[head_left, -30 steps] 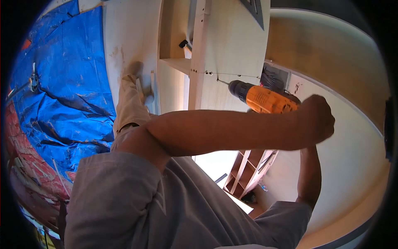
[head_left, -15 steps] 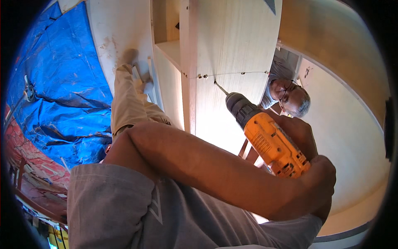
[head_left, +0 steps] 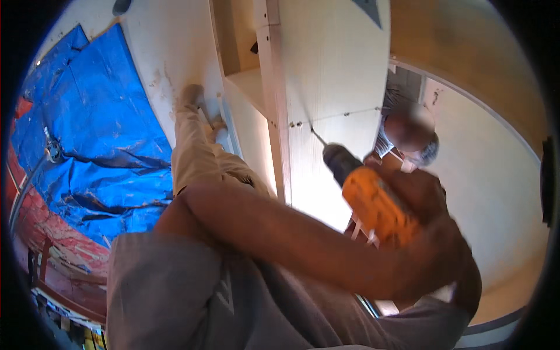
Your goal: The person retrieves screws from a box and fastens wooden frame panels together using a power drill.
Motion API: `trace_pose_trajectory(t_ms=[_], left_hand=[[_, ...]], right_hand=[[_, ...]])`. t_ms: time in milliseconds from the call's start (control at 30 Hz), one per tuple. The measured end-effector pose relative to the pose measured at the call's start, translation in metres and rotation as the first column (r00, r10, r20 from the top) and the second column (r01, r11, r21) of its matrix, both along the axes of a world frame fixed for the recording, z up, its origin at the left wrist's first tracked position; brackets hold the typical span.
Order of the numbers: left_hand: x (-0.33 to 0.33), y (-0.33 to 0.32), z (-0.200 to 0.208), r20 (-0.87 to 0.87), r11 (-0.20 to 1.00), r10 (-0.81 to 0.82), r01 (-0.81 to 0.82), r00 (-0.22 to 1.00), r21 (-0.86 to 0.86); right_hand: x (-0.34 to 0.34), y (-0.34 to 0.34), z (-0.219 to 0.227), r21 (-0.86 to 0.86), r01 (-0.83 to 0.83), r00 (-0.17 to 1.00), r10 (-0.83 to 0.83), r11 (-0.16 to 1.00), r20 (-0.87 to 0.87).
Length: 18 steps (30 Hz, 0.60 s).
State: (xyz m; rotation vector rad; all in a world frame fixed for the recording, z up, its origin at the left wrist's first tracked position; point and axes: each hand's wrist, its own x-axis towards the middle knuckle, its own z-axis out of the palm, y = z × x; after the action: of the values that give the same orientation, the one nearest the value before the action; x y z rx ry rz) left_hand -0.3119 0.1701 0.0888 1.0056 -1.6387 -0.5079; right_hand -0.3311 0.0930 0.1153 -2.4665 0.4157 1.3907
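Both hands meet at one tool, the right hand curled round the far side of an orange drill, its grip partly hidden by the tool's body. The left hand presses against the drill's rear end; blur and the turn of the wrist hide the fingers, so I cannot tell whether they clutch it or only push. The left forearm crosses in front of the body, below the drill, and comes out of a loose grey sleeve.

The drill slants up and to the left, out in front of both hands. Its black chuck carries a thin bit, whose tip meets a dark mark on a pale wooden panel — how deep it goes, I cannot tell. More small dark holes lie to either side of that mark, roughly along a thin line across the panel. Along the panel's left edge runs a wooden upright, and beside that is an open compartment with a shelf.

Just past the panel's right edge, another person leans in, head blurred, near the right hand. At the top of the panel lies a grey triangular piece. Farther left, past a leg in beige trousers, a creased blue tarp spreads out — a metal tool rests on it.
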Motion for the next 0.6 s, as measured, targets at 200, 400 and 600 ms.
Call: trace_pose_trajectory(t_ms=[200,400,600], left_hand=[[0.048,0.042,0.008,-0.15,0.985,0.104,-0.081,0.983,0.153],[0.084,0.129,-0.132,-0.706,0.665,0.424,0.335,0.567,0.668],[-0.015,0.146,-0.172,-0.829,0.6,0.544,0.632,0.127,0.491]], right_hand=[[-0.067,0.031,0.031,0.105,0.326,0.912,-0.342,0.94,0.228],[-0.214,0.116,-0.001,0.792,0.591,0.029,-0.985,0.156,0.172],[-0.253,0.214,-0.048,0.581,0.624,0.016,-0.752,0.523,0.659]])
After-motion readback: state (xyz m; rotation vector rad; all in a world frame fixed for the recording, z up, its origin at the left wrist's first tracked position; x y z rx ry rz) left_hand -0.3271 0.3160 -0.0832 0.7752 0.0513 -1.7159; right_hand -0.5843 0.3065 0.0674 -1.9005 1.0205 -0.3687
